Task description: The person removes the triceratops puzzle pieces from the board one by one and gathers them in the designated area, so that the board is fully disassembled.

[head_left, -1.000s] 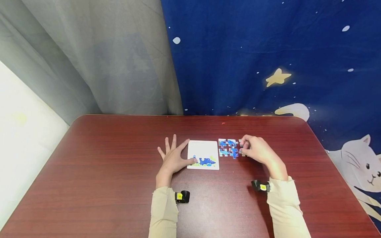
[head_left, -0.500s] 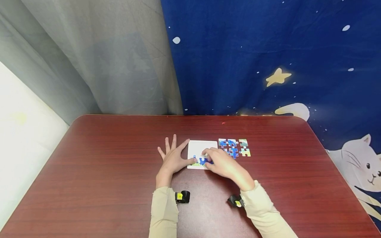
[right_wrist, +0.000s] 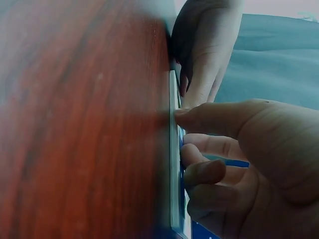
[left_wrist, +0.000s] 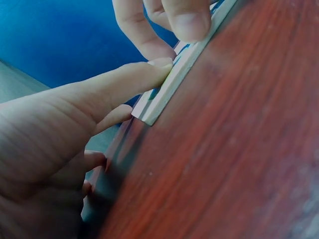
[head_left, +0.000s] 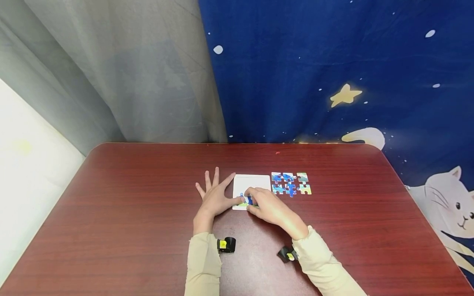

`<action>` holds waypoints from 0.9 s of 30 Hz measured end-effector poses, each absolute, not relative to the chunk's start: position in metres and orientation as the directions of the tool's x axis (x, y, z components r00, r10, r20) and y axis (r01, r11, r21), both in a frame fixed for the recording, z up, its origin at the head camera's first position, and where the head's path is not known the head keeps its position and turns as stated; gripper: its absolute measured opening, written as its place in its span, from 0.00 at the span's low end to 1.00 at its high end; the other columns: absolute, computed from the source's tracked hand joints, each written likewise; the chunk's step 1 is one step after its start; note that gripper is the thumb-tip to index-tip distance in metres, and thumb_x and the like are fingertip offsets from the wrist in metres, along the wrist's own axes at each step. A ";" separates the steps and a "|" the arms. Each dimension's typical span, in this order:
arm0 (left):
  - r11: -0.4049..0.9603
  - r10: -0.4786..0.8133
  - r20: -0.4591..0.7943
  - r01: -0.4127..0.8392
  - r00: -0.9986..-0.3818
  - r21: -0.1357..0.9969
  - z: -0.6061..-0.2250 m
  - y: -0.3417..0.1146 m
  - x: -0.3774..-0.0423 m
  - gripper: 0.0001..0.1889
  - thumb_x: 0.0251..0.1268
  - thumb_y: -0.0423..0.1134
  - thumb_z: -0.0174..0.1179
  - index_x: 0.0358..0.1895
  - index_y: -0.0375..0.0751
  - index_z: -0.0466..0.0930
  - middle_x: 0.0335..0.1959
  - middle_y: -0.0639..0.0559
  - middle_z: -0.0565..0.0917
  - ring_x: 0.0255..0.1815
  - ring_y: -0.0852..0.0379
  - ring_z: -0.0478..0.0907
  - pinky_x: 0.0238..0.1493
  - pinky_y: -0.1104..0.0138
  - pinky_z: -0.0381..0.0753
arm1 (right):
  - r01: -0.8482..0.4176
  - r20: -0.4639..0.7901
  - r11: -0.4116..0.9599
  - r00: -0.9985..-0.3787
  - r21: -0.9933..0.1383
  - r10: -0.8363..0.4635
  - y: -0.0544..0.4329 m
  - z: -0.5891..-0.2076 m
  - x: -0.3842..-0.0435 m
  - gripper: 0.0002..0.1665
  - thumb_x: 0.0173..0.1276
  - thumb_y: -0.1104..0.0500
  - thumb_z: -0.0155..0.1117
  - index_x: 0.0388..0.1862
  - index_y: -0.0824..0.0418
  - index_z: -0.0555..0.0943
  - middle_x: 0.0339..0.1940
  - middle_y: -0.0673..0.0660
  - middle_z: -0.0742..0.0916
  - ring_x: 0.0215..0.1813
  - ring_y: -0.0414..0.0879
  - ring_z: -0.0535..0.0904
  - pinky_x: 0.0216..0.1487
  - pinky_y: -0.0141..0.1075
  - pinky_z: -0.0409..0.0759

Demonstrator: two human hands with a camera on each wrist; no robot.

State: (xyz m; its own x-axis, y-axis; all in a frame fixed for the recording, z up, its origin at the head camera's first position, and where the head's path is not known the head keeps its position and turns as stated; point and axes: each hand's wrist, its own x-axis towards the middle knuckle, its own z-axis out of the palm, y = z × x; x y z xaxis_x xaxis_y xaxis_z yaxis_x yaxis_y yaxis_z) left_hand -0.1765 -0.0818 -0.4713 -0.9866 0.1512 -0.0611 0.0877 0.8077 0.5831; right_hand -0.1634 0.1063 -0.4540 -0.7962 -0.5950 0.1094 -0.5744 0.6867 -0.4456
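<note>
A white square puzzle board (head_left: 255,181) lies on the table, its near part bearing blue and green jigsaw pieces. My left hand (head_left: 214,203) is at its left side, thumb laid straight over the lower left pieces and the other fingers spread out on the table. My right hand (head_left: 268,205) bends over the near part of the board. Its thumb is at the near edge and its curled fingers are on the far side of a blue puzzle piece (head_left: 249,200), mostly hidden beneath them. In the left wrist view, fingertips of both hands meet close over the board (left_wrist: 162,102).
Several loose puzzle pieces (head_left: 290,189) lie in two rows just right of the board. Small red specks (head_left: 277,153) sit near the far edge of the brown table (head_left: 148,230). Grey and blue curtains (head_left: 277,82) hang behind it.
My right hand has come from the loose pieces on the right to the board, then slid a little further left toward my left thumb. The left hand has stayed in place.
</note>
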 end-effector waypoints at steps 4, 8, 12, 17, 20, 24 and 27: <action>0.795 0.141 -0.056 0.079 -0.988 0.601 -0.471 -0.081 -0.177 0.32 0.61 0.61 0.53 0.69 0.59 0.63 0.74 0.42 0.40 0.72 0.39 0.24 0.58 0.36 0.19 | -0.560 0.086 0.671 -0.795 -0.487 -0.601 0.107 -0.454 -0.165 0.15 0.60 0.62 0.66 0.45 0.62 0.76 0.22 0.49 0.74 0.26 0.39 0.67 0.29 0.32 0.68; 0.789 0.134 -0.044 0.080 -0.990 0.610 -0.473 -0.081 -0.178 0.26 0.67 0.51 0.50 0.68 0.58 0.65 0.74 0.41 0.41 0.72 0.39 0.25 0.58 0.37 0.19 | -0.556 0.078 0.661 -0.791 -0.503 -0.607 0.108 -0.456 -0.167 0.15 0.60 0.62 0.66 0.45 0.63 0.75 0.22 0.49 0.74 0.26 0.39 0.68 0.30 0.32 0.69; 0.792 0.132 -0.034 0.084 -0.991 0.605 -0.474 -0.081 -0.178 0.26 0.65 0.46 0.51 0.68 0.57 0.65 0.74 0.40 0.42 0.72 0.37 0.25 0.58 0.36 0.19 | -0.556 0.073 0.662 -0.790 -0.503 -0.609 0.109 -0.456 -0.167 0.15 0.61 0.62 0.66 0.46 0.63 0.75 0.23 0.49 0.74 0.26 0.39 0.68 0.30 0.32 0.69; 0.792 0.132 -0.037 0.083 -0.991 0.605 -0.475 -0.081 -0.179 0.26 0.65 0.46 0.51 0.68 0.58 0.65 0.74 0.40 0.42 0.72 0.38 0.25 0.58 0.37 0.19 | -0.555 0.062 0.677 -0.793 -0.483 -0.606 0.109 -0.456 -0.168 0.15 0.61 0.61 0.65 0.46 0.61 0.75 0.23 0.47 0.74 0.26 0.39 0.69 0.30 0.32 0.69; 0.794 0.134 -0.042 0.082 -0.990 0.602 -0.473 -0.081 -0.178 0.26 0.66 0.46 0.52 0.68 0.59 0.65 0.74 0.40 0.41 0.72 0.39 0.25 0.58 0.36 0.19 | -0.558 0.058 0.684 -0.793 -0.471 -0.606 0.109 -0.456 -0.169 0.15 0.62 0.61 0.65 0.46 0.60 0.75 0.23 0.47 0.74 0.27 0.38 0.69 0.29 0.32 0.69; 0.796 0.136 -0.040 0.085 -0.990 0.599 -0.473 -0.081 -0.179 0.26 0.65 0.46 0.52 0.68 0.58 0.65 0.74 0.40 0.41 0.72 0.38 0.25 0.58 0.36 0.20 | -0.558 0.055 0.684 -0.792 -0.470 -0.608 0.109 -0.455 -0.169 0.14 0.62 0.61 0.64 0.46 0.59 0.75 0.23 0.47 0.74 0.27 0.39 0.69 0.29 0.32 0.69; 0.795 0.134 -0.039 0.084 -0.990 0.601 -0.474 -0.081 -0.179 0.26 0.65 0.46 0.52 0.68 0.59 0.65 0.74 0.40 0.42 0.72 0.38 0.25 0.58 0.36 0.20 | -0.553 0.046 0.685 -0.792 -0.475 -0.608 0.109 -0.454 -0.169 0.14 0.62 0.61 0.64 0.46 0.59 0.74 0.23 0.47 0.74 0.26 0.39 0.68 0.29 0.32 0.69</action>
